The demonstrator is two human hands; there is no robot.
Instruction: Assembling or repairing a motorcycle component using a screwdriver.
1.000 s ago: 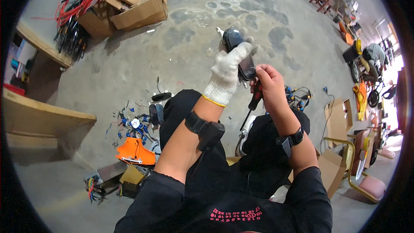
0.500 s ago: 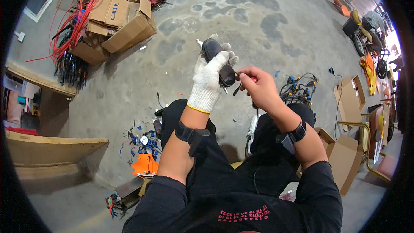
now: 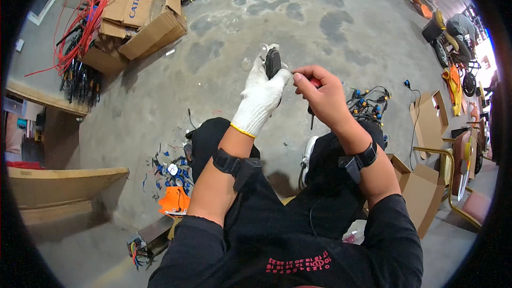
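Within left hand (image 3: 266, 86), half-hidden black device (image 3: 273, 63)

Before me, a black short-sleeved shirt (image 3: 240, 264) with pinkish-red print (image 3: 298, 263) tops black trousers (image 3: 290, 216); a white knit glove (image 3: 259, 95) with a yellow-edged cuff (image 3: 247, 118) covers the left hand (image 3: 265, 80); boxy black modules (image 3: 247, 174) ride on straps (image 3: 226, 162) around both forearms (image 3: 210, 192).

Gloved left hand (image 3: 260, 92), white, cuff edge (image 3: 242, 130) yellow; device (image 3: 273, 63), black; screwdriver handle (image 3: 316, 82), red; shirt (image 3: 229, 258), black with pinkish-red print (image 3: 300, 264); floor (image 3: 224, 82), grey, mottled darker; panel (image 3: 173, 199), orange; cable bundle (image 3: 95, 26), red
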